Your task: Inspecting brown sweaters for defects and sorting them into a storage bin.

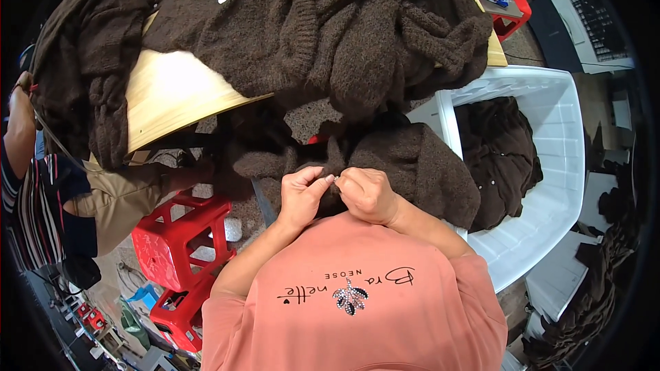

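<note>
I see my left hand (302, 191) and right hand (366, 194) close together just above my chest, both pinched shut on the brown cardigan (412, 165) in my lap, fingertips nearly touching. Left of it stand red stools (180, 247); right, a white tub (550, 192) holding dark knitwear. Beyond, more cardigans (330, 27) cover a wooden table (172, 89).

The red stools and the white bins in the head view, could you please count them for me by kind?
Red stools: 3
White bins: 1
Total: 4
</note>
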Available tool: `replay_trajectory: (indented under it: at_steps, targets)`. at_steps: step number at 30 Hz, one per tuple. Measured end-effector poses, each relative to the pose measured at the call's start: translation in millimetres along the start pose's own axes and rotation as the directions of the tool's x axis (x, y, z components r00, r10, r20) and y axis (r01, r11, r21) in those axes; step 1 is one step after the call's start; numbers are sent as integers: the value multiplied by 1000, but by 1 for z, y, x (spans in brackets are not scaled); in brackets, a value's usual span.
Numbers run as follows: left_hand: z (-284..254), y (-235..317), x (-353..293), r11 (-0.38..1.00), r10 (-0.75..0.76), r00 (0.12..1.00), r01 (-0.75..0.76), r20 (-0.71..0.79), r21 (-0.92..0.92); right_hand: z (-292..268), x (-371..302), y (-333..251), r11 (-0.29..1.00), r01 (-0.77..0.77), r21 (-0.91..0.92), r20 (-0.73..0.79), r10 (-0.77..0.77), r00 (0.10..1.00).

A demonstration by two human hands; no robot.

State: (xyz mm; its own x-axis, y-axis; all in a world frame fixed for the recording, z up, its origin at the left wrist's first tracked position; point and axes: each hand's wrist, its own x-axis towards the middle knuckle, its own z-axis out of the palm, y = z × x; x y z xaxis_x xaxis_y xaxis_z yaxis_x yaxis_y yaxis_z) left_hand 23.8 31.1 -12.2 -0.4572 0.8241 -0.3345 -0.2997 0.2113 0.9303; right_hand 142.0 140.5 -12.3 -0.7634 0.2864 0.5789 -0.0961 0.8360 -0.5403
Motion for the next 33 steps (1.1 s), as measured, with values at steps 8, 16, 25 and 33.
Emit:
replay_trajectory:
  at_steps: [8,16,25,33]
  targets:
    - [2,-2,-4,980,137,989,-127,-53,153,-8,5,3,860,-352,369,183,304,935]
    - [2,-2,-8,942,234,972,-225,-6,250,-16,9,12,669,-614,419,437,443,782]
    - [2,7,-8,917,189,981,-188,31,351,-8,-1,12,695,-561,450,349,442,826]
    - [0,8,-5,998,-60,998,60,28,5,-6,-1,3,984,-55,168,77,43,996]
